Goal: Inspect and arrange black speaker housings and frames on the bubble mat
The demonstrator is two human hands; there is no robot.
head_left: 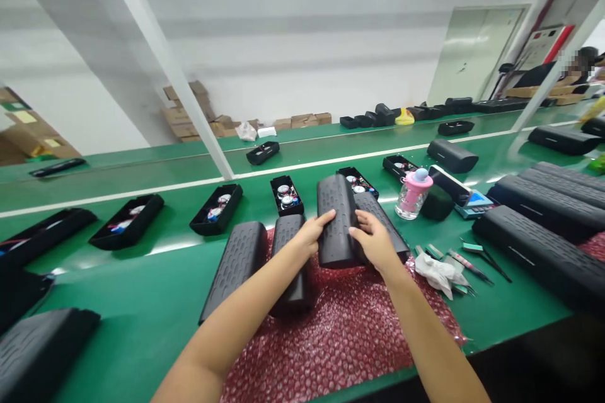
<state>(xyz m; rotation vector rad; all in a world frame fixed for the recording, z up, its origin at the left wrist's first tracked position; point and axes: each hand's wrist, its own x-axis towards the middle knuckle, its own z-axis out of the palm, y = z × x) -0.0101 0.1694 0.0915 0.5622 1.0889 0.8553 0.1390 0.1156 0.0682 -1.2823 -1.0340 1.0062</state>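
Between my two hands, above red bubble wrap (331, 340), is a black speaker housing (336, 227) with a dimpled face. My left hand (312, 231) closes on its left edge, thumb and fingers pressed to the side. My right hand (373, 236) grips the right edge, fingertips against the side. Similar housings lie around it on the wrap: one housing (239, 264) farther left, another housing (289, 236) partly behind my left forearm, and a third housing (382, 217) behind my right hand.
Open black shells (216, 209) with round drivers and wires stand along the green bench (155, 302). To the right are a pink-topped bottle (413, 194), crumpled tissue (439, 272), a marker-like tool (467, 264), tweezers (496, 263) and long black housings (529, 252). A white post (165, 63) rises behind.
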